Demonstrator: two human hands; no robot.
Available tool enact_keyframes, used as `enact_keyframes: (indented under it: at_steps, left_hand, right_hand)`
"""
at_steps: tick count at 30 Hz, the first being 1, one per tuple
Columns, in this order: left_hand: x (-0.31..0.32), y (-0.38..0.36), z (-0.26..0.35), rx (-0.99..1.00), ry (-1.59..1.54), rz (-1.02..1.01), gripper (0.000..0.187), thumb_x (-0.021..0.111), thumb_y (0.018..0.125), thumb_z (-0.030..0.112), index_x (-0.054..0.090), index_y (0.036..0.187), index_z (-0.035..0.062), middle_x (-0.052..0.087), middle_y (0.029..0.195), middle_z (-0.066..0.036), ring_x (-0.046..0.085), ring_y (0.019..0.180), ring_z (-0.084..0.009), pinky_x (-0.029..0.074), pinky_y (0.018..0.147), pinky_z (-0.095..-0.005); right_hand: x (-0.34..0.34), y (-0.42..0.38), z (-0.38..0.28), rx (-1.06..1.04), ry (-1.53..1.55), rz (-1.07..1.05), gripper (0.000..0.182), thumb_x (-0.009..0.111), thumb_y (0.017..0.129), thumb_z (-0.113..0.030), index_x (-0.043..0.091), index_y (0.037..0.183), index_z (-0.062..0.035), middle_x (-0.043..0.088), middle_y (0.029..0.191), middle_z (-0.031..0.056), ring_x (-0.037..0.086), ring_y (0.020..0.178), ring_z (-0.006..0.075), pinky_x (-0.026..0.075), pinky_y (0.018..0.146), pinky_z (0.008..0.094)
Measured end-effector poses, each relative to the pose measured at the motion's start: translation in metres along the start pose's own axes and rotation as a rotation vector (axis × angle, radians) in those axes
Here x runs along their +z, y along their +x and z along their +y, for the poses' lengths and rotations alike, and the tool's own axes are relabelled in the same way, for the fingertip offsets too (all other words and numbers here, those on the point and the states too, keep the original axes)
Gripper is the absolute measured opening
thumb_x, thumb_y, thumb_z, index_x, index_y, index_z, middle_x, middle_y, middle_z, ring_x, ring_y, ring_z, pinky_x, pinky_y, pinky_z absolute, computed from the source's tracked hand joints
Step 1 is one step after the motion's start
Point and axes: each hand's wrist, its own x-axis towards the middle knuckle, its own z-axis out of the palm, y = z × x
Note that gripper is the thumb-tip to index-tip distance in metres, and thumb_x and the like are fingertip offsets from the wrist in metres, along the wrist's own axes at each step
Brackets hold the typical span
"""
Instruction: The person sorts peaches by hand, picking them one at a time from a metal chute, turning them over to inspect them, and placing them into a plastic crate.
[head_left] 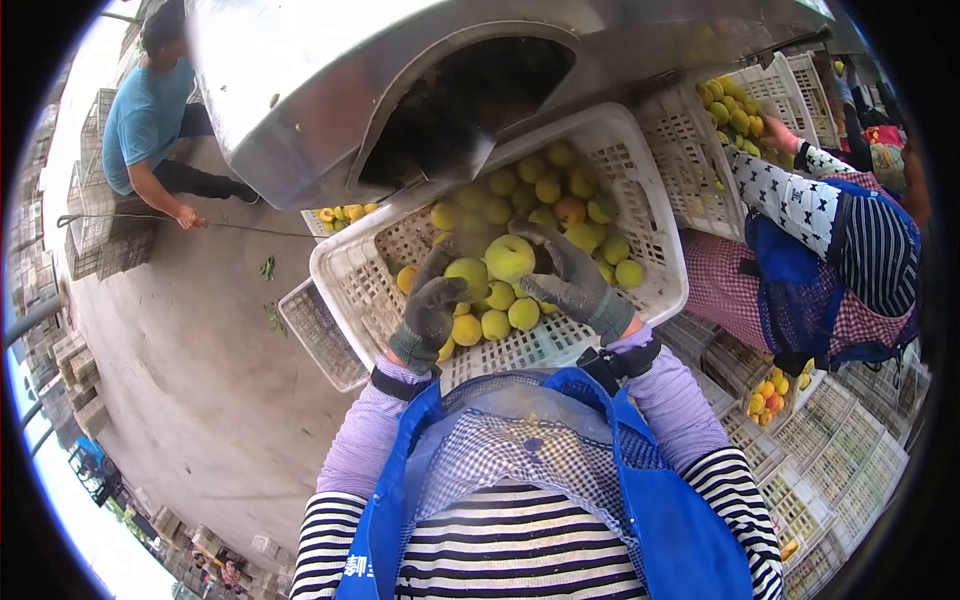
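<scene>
A white plastic crate stands in front of me under a metal chute, with many yellow-green fruits lying in it. My left hand, in a dark glove, is curled around a green fruit at the crate's middle. My right hand, in a dark glove too, bends its fingers beside a larger pale green fruit, which sits between both hands. The fingertips of my right hand are behind that fruit.
At the right, a co-worker's hand reaches into another crate of fruit. A person in a blue shirt holds a long rod at the upper left. Stacked crates stand at the lower right.
</scene>
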Motion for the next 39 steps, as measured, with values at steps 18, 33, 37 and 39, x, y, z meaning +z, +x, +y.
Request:
enact_keyframes:
  at_steps: [18,33,37,39]
  left_hand:
    - [0.018,-0.01,0.051,0.053,-0.597,-0.052,0.049,0.055,0.094,0.022,0.048,0.136,-0.0021,0.053,0.135,-0.017,0.054,0.123,-0.0314,0.046,0.106,-0.0456]
    - [0.018,-0.018,0.041,-0.096,-0.644,-0.083,0.05,0.046,0.105,0.038,0.042,0.14,0.0028,0.056,0.13,-0.015,0.061,0.113,-0.0261,0.054,0.098,-0.0401]
    - [0.013,-0.019,0.026,0.189,0.063,0.027,0.047,0.049,0.104,0.034,0.044,0.138,0.0028,0.056,0.129,-0.014,0.06,0.115,-0.0237,0.051,0.1,-0.0379]
    - [0.029,-0.028,0.048,-0.085,-0.485,-0.02,0.041,0.047,0.105,0.029,0.044,0.137,0.0029,0.057,0.13,-0.013,0.057,0.121,-0.0255,0.047,0.106,-0.0393]
  right_hand:
    - [0.031,0.115,-0.07,-0.486,-1.071,0.55,0.055,0.08,0.073,-0.041,0.064,0.111,-0.0059,0.064,0.099,0.0136,0.065,0.083,0.0323,0.053,0.071,0.0438]
    - [0.046,0.028,-0.083,-0.525,-0.859,-0.006,0.077,0.082,0.07,-0.028,0.052,0.139,-0.0126,0.057,0.126,0.0189,0.061,0.11,0.0354,0.051,0.094,0.04]
    - [0.039,0.023,-0.07,-0.415,-0.492,0.009,0.076,0.081,0.068,-0.027,0.054,0.138,-0.0137,0.057,0.127,0.0185,0.059,0.115,0.0347,0.051,0.095,0.0409]
    - [0.033,0.022,-0.066,-0.482,-0.499,0.019,0.075,0.082,0.069,-0.029,0.055,0.137,-0.0139,0.057,0.126,0.0178,0.059,0.114,0.034,0.051,0.094,0.041]
